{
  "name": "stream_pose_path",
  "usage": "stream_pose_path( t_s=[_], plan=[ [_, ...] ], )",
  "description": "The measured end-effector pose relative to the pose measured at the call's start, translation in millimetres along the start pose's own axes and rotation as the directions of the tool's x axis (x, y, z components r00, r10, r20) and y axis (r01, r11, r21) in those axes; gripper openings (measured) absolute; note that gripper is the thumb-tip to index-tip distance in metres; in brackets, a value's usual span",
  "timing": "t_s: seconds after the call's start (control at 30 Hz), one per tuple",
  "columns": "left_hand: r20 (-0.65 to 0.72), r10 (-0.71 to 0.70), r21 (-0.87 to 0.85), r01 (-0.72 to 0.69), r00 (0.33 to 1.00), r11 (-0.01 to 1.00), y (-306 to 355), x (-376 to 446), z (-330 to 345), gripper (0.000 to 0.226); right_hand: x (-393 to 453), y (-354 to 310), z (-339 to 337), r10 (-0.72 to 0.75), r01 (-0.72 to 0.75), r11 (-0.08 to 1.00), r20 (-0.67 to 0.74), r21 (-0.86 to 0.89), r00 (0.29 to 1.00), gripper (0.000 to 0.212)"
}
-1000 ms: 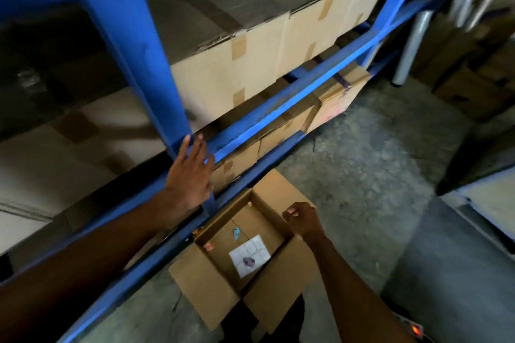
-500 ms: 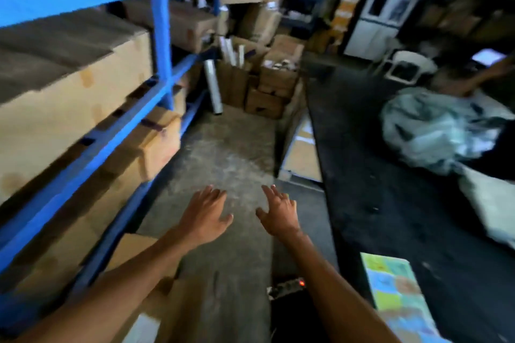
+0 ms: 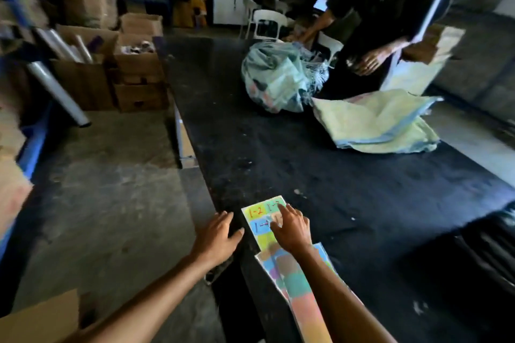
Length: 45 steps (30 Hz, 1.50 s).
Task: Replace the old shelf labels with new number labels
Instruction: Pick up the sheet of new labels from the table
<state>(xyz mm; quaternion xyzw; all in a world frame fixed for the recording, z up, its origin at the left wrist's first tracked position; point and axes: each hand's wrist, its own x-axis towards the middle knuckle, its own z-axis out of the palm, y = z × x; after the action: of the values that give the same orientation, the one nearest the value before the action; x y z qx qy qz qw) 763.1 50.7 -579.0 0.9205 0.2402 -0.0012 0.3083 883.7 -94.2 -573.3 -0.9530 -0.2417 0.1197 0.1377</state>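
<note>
Item, at the black table's [image 3: 348, 189] near edge: our right hand [image 3: 291, 228] presses spread fingertips on the numbered label sheet [image 3: 257, 217], likely choosing one, while our left hand [image 3: 216, 237] hovers open, empty, beside it.

Near counter [image 3: 348, 189] edge: hand-numbered multicoloured paper label sheet [image 3: 257, 217] | nearer, overlapping: second multicoloured label sheet [image 3: 301, 295] | far end: tied plastic sack [image 3: 278, 78], folded woven bags [image 3: 376, 122] right of it | left, on floor: open cardboard boxes [image 3: 133, 69]
</note>
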Motion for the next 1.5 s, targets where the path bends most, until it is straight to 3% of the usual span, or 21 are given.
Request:
stream_pose_path(
  t_s=[0.13,0.3,0.47,0.57,0.67,0.77,0.83,1.0,1.07,1.17,1.27,1.4,1.5],
  plan=[
    [0.073,0.087,0.095,-0.093,0.994,0.991,14.6,11.8,31.1,0.060,-1.5,31.8,3.0,0.084,-0.085,0.996,0.057,0.018,0.995,0.053],
    [0.168,0.099,0.276,-0.143,0.981,0.951,12.3,20.0,57.4,0.056,6.7,39.3,10.8,0.065,-0.069,0.997,0.081,0.041,0.995,0.041],
    [0.076,0.086,0.312,-0.105,0.993,0.944,-0.5,21.2,60.2,0.049,17.8,29.3,18.2,0.015,-0.017,0.999,0.062,0.037,0.998,0.037],
    [-0.023,0.002,0.171,0.002,1.000,0.985,-9.1,22.0,53.7,0.043,26.0,18.5,23.9,-0.028,0.025,0.999,0.082,0.034,0.996,0.040],
    [-0.081,-0.173,-0.123,0.163,0.982,0.979,-19.6,25.9,49.3,0.043,33.3,3.8,30.0,-0.055,0.051,0.997,0.071,0.056,0.996,0.041],
    [-0.144,-0.399,-0.477,0.290,0.905,0.830,-24.2,29.4,49.3,0.031,37.1,-10.5,37.8,-0.073,0.064,0.992,0.080,0.112,0.994,0.039],
    [-0.138,-0.525,-0.623,0.338,0.840,0.705,-26.1,32.3,49.5,0.028,36.9,-18.4,43.0,-0.094,0.084,0.985,0.064,0.149,0.993,0.038],
    [-0.156,-0.682,-0.741,0.372,0.715,0.560,-39.7,38.2,45.9,0.017,38.2,-33.6,54.9,-0.143,0.135,0.965,0.018,0.225,0.990,0.036],
    [-0.137,-0.686,-0.821,0.306,0.715,0.483,-41.9,36.2,38.1,0.013,41.8,-36.3,53.9,-0.115,0.104,0.948,0.019,0.300,0.993,0.035],
    [-0.163,-0.562,-0.857,0.167,0.811,0.488,-46.3,29.3,12.4,0.008,48.6,-49.3,46.2,-0.051,0.039,0.846,0.008,0.531,0.999,0.028],
    [-0.224,-0.459,-0.848,0.060,0.859,0.526,-55.5,14.0,-33.7,0.008,54.7,-83.2,32.0,-0.090,-0.017,0.604,0.090,0.796,0.992,0.011],
    [-0.365,-0.459,-0.804,-0.025,0.810,0.594,-80.4,-18.2,-104.0,0.006,60.1,-139.3,20.1,-0.291,-0.094,0.388,0.218,0.917,0.932,0.016],
    [-0.465,-0.513,-0.784,-0.066,0.721,0.617,-102.7,-56.5,-156.9,0.008,51.7,-196.9,16.0,-0.472,-0.068,0.316,0.219,0.946,0.854,0.015]
  ],
)
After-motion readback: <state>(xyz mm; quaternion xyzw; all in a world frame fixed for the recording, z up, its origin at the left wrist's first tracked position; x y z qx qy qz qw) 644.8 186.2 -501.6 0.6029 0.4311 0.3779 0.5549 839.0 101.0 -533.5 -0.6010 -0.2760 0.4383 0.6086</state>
